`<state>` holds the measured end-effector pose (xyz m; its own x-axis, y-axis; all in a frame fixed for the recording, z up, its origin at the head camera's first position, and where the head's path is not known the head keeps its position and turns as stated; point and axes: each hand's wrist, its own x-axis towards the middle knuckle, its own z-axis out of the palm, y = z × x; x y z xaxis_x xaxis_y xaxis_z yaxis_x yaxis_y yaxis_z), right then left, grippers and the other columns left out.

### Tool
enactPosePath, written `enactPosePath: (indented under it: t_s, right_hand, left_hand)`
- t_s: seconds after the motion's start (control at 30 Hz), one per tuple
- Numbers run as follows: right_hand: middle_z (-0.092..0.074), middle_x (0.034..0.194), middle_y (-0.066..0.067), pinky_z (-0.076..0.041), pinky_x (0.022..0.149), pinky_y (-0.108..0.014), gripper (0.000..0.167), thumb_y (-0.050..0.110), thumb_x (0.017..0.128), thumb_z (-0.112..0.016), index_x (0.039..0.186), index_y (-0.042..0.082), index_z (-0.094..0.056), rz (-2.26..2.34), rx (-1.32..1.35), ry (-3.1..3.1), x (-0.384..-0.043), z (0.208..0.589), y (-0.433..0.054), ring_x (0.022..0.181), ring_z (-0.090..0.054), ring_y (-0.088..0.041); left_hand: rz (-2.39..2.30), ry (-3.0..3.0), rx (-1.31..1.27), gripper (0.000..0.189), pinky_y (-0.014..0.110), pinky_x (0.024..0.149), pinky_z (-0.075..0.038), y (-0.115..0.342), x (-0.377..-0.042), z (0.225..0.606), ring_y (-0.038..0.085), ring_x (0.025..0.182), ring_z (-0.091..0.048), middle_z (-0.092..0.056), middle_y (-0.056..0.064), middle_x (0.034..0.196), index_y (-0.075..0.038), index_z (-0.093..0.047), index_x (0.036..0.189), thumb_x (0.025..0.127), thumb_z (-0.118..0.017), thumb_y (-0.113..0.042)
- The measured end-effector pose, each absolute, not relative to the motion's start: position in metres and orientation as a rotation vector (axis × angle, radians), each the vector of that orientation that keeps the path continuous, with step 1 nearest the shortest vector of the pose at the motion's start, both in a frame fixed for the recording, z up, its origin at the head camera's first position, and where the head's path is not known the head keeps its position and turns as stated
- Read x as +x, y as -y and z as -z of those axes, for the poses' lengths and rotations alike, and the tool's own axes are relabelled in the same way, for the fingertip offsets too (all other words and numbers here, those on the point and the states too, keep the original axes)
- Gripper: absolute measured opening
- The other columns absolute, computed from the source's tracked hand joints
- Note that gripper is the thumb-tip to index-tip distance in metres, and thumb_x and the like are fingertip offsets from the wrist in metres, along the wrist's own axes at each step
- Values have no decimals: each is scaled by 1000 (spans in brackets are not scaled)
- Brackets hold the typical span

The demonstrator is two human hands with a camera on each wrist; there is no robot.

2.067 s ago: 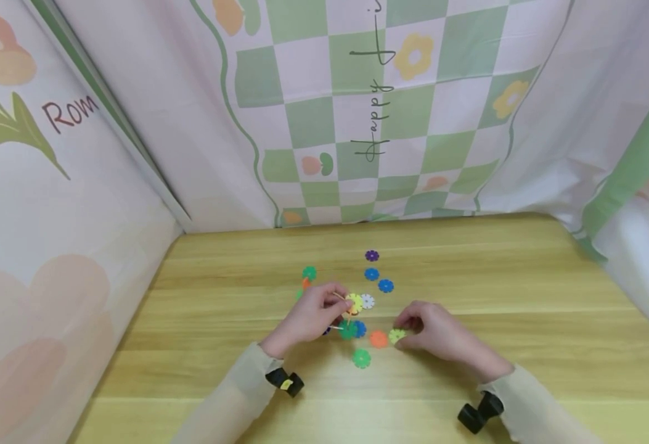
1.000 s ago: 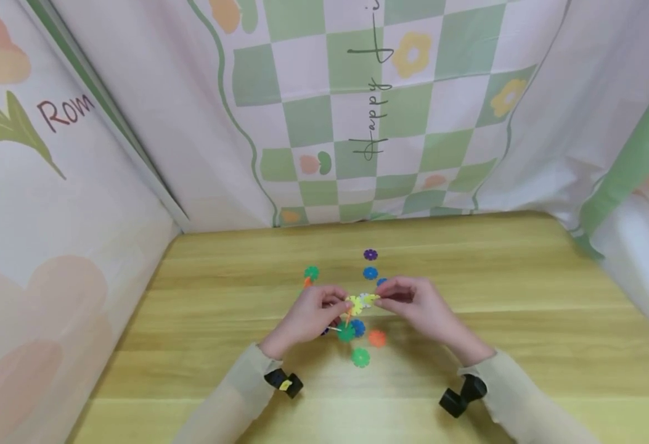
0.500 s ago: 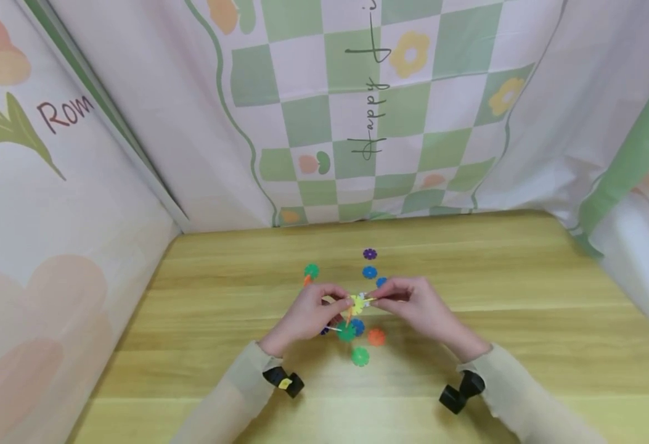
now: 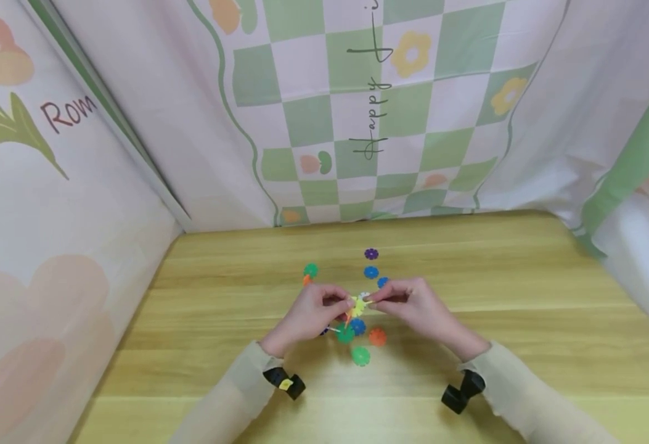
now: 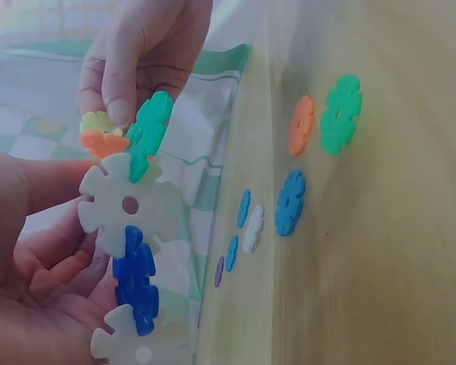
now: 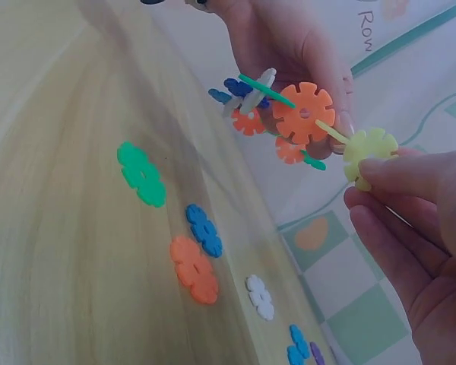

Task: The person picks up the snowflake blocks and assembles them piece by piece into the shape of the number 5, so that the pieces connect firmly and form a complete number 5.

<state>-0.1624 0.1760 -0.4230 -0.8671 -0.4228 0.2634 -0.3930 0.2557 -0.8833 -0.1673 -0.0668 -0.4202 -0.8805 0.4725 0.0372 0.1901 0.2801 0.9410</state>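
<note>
My left hand [image 4: 318, 311] grips a chain of interlocked notched plastic snowflake discs. In the left wrist view the chain shows a white disc [image 5: 106, 201], a dark blue disc [image 5: 135, 277] and a green disc [image 5: 150, 129]. An orange disc [image 6: 308, 110] sits near the chain's end, with a yellow disc [image 6: 331, 131] seen edge-on in it. My right hand [image 4: 413, 308] pinches another yellow disc [image 6: 376, 144] between thumb and fingers. Its edge meets the chain's yellow disc at an angle; how deep their notches engage, I cannot tell. My left fingers hide part of the chain.
Loose discs lie on the wooden table [image 4: 496, 265]: light green [image 4: 360, 356], orange [image 4: 377, 337], blue [image 4: 357, 327], white [image 4: 363, 296], two more blue and a purple one [image 4: 371, 253] farther back. A patterned curtain [image 4: 357, 123] hangs behind the table.
My right hand has brought the yellow disc from beside the loose orange disc, leftward to the chain. It has since turned edge-on against the chain's yellow disc. My left hand has barely moved.
</note>
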Motion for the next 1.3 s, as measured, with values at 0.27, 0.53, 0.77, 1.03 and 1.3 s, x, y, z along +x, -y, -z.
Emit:
enactPosePath:
  t_s: [0.27,0.53,0.77,1.03,1.3]
  right_hand:
    - [-73,112,-14,-59,83,-32,25,5,90,-78,115,2,-74,1718,-695,-2397,-165,420,-181,99,-71,-28]
    - [-74,104,-10,-58,80,-26,31,8,84,-83,113,0,-74,1433,-661,-2534,-162,442,-192,92,-71,-21]
    - [-73,99,-2,-57,75,-27,36,20,81,-87,110,3,-75,1280,-698,-2548,-155,451,-191,86,-66,-17]
    - [-66,91,5,-51,69,-27,30,20,78,-89,104,9,-78,1149,-753,-2630,-154,455,-186,81,-59,-15]
    - [-64,85,4,-51,66,-28,24,19,80,-89,95,13,-72,1217,-710,-2585,-155,457,-184,77,-58,-16]
  left_hand:
    - [-1626,-2282,636,13,43,76,-61,69,-170,417,18,76,-70,-71,4,87,-2,-73,104,102,-66,-13]
    - [-1667,-2273,622,9,47,78,-60,75,-172,418,25,80,-71,-72,5,89,-3,-73,102,100,-67,-11]
    - [-1724,-2243,606,6,51,78,-60,75,-173,417,24,77,-72,-72,5,87,-1,-71,100,97,-70,-7]
    - [-1730,-2244,575,5,52,76,-60,74,-173,417,27,78,-72,-72,6,87,-2,-72,99,96,-71,-6]
    - [-1719,-2259,588,4,54,76,-60,75,-173,420,23,76,-72,-71,6,86,-2,-72,98,96,-72,-7]
